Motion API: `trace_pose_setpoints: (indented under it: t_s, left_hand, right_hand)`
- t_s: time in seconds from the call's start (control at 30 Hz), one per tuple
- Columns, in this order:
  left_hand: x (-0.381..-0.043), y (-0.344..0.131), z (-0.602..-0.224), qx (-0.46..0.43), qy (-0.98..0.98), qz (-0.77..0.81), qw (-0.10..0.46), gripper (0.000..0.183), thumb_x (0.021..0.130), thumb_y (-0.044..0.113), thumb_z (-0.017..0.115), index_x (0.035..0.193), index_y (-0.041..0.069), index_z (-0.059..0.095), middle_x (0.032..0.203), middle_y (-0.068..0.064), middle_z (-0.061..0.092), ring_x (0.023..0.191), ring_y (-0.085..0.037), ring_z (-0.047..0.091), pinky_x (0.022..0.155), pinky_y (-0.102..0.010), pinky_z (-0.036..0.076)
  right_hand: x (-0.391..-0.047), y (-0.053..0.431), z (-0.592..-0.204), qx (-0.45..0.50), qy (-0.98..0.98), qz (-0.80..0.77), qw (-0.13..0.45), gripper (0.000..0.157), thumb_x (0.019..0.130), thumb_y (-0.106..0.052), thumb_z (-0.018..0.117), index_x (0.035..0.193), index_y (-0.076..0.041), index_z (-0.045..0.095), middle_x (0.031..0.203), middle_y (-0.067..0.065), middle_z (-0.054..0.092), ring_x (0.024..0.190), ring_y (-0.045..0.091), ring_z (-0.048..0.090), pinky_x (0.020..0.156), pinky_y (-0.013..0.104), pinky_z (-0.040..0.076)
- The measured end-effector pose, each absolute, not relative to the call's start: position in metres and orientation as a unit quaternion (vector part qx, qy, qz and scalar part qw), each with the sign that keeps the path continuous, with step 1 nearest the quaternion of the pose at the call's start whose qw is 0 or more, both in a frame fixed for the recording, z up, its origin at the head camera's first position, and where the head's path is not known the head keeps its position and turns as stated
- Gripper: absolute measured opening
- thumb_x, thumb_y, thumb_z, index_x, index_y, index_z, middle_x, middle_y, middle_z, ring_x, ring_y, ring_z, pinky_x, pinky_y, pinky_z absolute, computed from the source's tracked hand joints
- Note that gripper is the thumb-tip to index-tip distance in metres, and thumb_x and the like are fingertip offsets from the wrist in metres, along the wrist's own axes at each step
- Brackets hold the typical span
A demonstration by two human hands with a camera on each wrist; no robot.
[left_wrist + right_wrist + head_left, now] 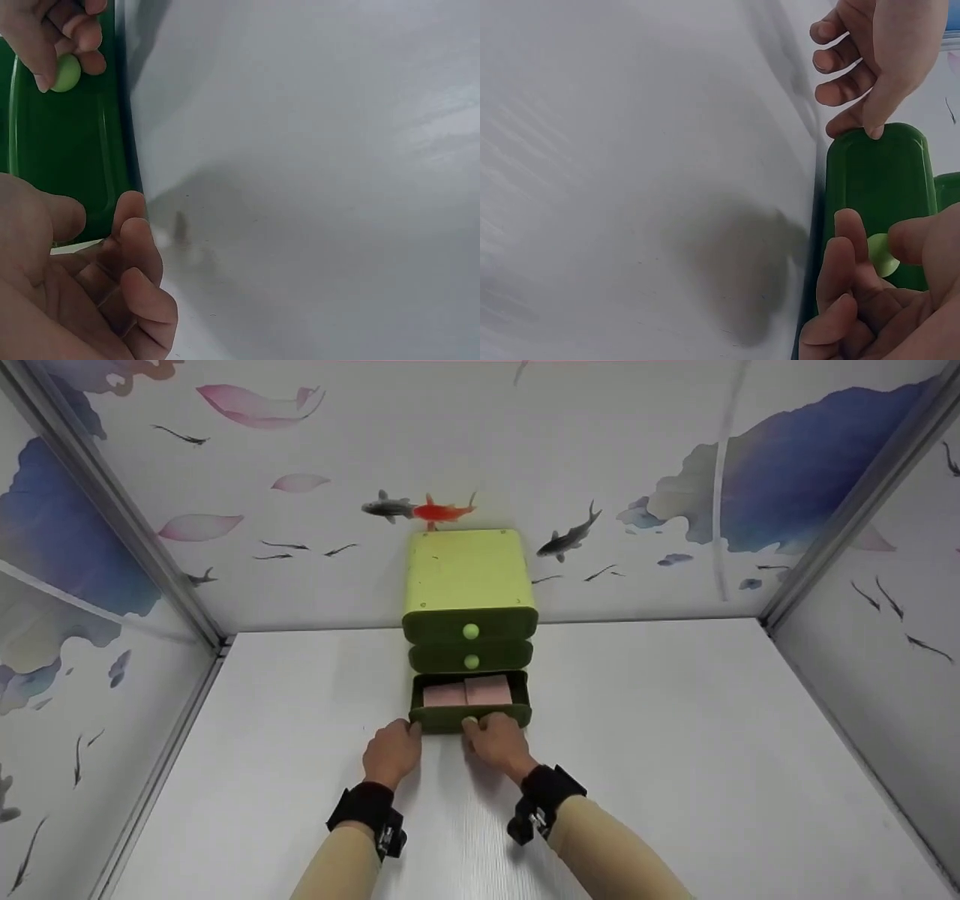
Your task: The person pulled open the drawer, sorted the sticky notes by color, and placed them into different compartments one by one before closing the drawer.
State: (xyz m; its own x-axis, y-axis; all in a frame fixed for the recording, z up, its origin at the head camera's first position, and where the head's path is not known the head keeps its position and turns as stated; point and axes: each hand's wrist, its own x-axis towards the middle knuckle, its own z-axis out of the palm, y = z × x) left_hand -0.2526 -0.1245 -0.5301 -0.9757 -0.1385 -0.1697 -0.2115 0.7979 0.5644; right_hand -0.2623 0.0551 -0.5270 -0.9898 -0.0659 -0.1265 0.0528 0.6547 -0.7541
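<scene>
A small chest with a light green body (469, 570) and dark green drawers stands against the back wall. Its bottom drawer (442, 721) is pulled out, and two pink pads or blocks (487, 690) lie side by side inside. My right hand (501, 741) pinches that drawer's round light green knob (883, 255) between thumb and fingers. At the left end of the drawer front, my left hand (393, 751) grips the edge, thumb on the face and fingers beneath, as the left wrist view shows. Part of the knob is hidden by the right fingers.
Above, the top drawer (435, 626) is closed, and the middle drawer (435, 658) looks closed or nearly so. The white table (660, 750) extends to both sides. Printed walls with metal corner strips (847, 502) enclose it on three sides.
</scene>
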Motion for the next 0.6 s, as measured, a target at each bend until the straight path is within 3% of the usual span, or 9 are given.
trace_pose_setpoints:
  t_s: [0.4,0.6]
  left_hand:
    - [-0.248,-0.127,-0.531,-0.089,0.942,0.318,0.068,0.035,0.102,0.029,0.042,0.102,0.002,0.064,0.090,-0.013,0.068,0.075,-0.025,0.063,0.066,-0.038,0.048]
    - [-0.246,-0.131,-0.536,-0.083,0.941,0.321,0.066,0.035,0.101,0.028,0.043,0.110,0.002,0.065,0.102,-0.014,0.070,0.086,-0.029,0.067,0.074,-0.042,0.051]
  right_hand:
    - [-0.279,0.053,-0.529,-0.003,0.904,-0.422,0.074,0.043,0.101,-0.032,0.050,0.073,-0.006,0.070,0.056,-0.005,0.051,0.052,0.011,0.044,0.051,0.025,0.034]
    - [-0.288,0.054,-0.532,-0.002,0.901,-0.430,0.064,0.043,0.102,-0.032,0.048,0.075,-0.005,0.069,0.060,-0.002,0.055,0.054,0.012,0.045,0.055,0.026,0.036]
